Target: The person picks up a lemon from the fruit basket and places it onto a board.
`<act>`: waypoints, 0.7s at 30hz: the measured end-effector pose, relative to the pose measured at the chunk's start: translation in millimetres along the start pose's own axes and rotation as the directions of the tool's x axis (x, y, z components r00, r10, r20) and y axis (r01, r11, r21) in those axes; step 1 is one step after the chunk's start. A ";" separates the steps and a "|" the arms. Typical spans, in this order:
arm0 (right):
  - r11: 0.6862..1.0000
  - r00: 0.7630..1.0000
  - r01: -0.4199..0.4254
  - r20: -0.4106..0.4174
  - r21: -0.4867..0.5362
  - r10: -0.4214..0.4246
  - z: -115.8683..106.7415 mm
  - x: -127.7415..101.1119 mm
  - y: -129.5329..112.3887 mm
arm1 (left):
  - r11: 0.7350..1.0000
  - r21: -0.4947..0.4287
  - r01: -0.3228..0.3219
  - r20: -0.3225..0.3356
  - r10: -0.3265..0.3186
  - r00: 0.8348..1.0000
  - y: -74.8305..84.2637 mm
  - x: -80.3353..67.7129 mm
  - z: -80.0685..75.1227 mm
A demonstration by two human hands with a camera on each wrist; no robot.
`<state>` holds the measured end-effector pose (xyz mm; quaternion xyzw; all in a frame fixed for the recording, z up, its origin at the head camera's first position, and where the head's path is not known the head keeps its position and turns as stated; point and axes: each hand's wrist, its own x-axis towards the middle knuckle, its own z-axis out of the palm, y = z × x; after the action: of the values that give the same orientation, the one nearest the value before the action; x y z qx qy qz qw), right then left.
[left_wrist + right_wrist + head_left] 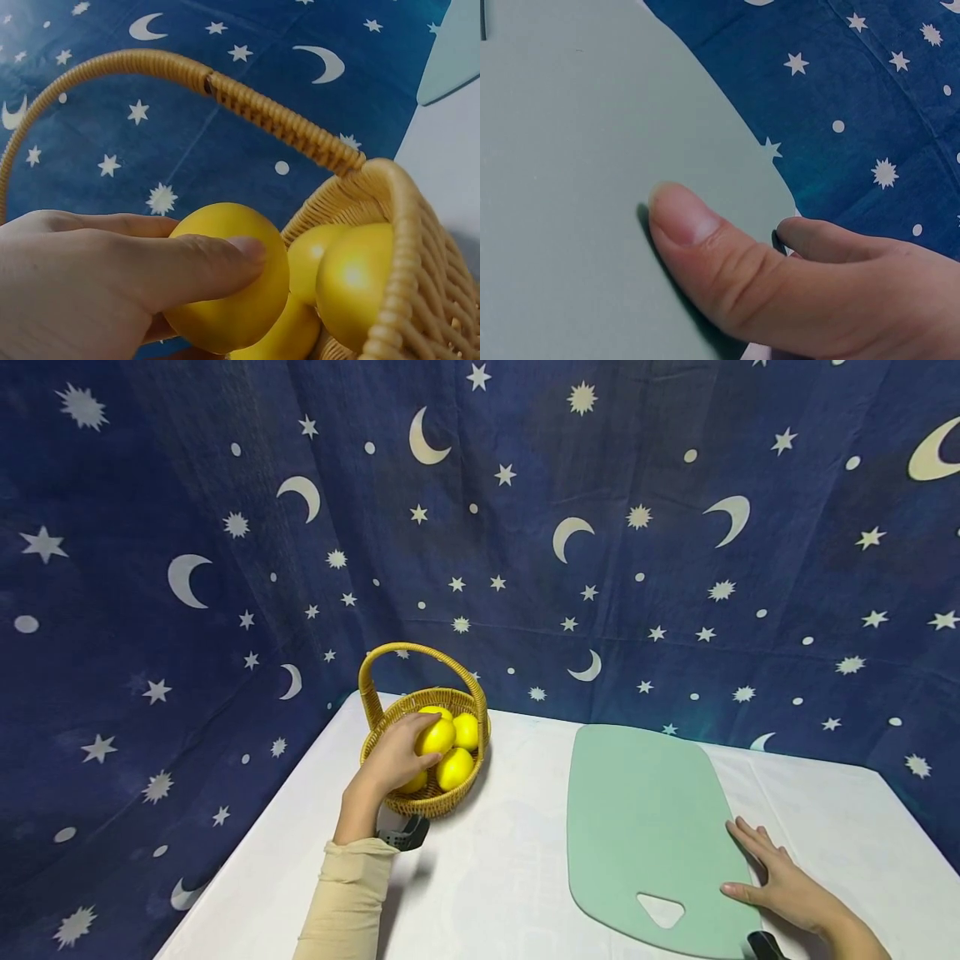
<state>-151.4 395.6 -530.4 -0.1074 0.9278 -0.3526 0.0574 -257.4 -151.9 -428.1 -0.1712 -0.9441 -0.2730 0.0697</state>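
At the left of the head view stands a yellow wicker basket (442,804) with a tall hoop handle (420,648). Several yellow lemons (455,769) lie inside it. My left hand (393,753) reaches over the near rim and grips one lemon (236,322), its thumb across the side that faces the left wrist camera. On the right lies a pale green cutting board (645,814) with a triangular hole near its front edge. Beside its right edge is my right hand (787,881), fingers extended, thumb over the board. Whether the thumb presses on it I cannot tell.
Both things stand on a white-covered table (517,860). Behind and to the left hangs a dark blue cloth (517,543) with moons and stars. A black wrist device (405,833) sits under my left wrist, and another (765,945) shows near my right wrist.
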 end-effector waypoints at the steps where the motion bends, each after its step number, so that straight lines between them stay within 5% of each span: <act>1: 1.000 1.000 0.003 -0.002 -0.001 -0.003 -0.3 -0.2 0.2 | 1.000 -0.004 -0.003 0.001 0.003 1.000 1.8 -0.9 -0.8; 14: 1.000 1.000 0.012 -0.005 0.001 -0.012 -1.3 0.7 2.6 | 0.997 -0.024 -0.068 -0.007 0.068 0.998 23.8 -11.5 -9.1; 21: 1.000 1.000 -0.013 0.006 0.012 0.013 -0.7 0.9 2.4 | 0.995 -0.057 -0.076 0.047 0.079 0.996 39.2 -18.6 -12.4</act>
<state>-152.8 397.6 -531.5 -0.1019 0.9263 -0.3573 0.0631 -225.5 -132.8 -402.6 -0.2163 -0.9302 -0.2919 0.0522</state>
